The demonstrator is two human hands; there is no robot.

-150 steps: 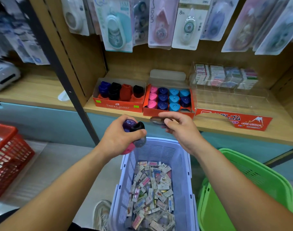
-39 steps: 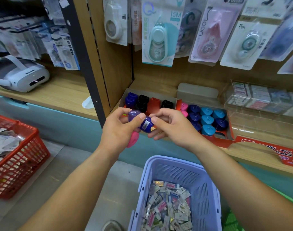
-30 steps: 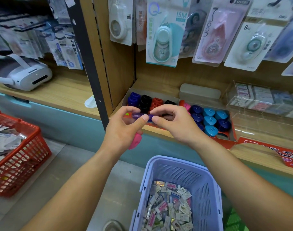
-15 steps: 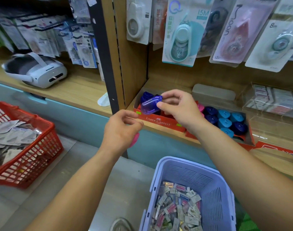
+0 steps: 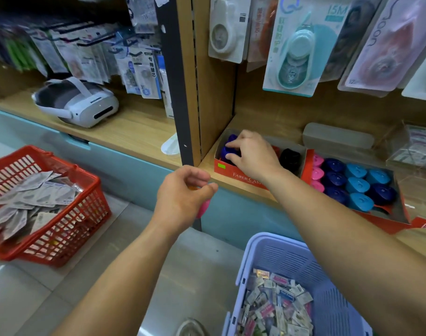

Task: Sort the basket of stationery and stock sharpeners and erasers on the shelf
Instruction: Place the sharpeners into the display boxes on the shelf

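**Fig.** Right hand (image 5: pixel 253 155), grip curled down over a purple sharpener (image 5: pixel 227 151) & pinching it w/ the fingertips, at the far-left end of the red Faber-Castell box (image 5: pixel 241 175). Whether the piece is fully bedded can't be told, since the fingers hide it. The choice of slot looks colour-led: blue/purple pieces sit at that end and a black sharpener (image 5: pixel 290 158) toward the right, i.e. like w/ like. Left hand (image 5: pixel 182 196) hangs lower, just off the shelf edge, grip closed round a pink sharpener (image 5: pixel 203 209) of which only the lower tip shows under the palm. It is prob. held there as a reserve so the placing hand works free. It is judged next in line for the second open box (image 5: pixel 386 221), set against the first on its right, where pink, navy & cyan pieces stand in rows. Both boxes sit near the front lip of the wooden shelf (image 5: pixel 208 164), reachable w/o leaning. Below the arms, on the floor, the lilac basket (image 5: pixel 255 248) holds loose wrapped erasers (image 5: pixel 277 309), placed for short reaches. Judged: sharpener stage in hand, eraser stage not yet done. A red basket (image 5: pixel 90 197) w/ flat packets stands well apart to the left, and a white headset (image 5: pixel 78 104) rests on the adjacent shelf bay.
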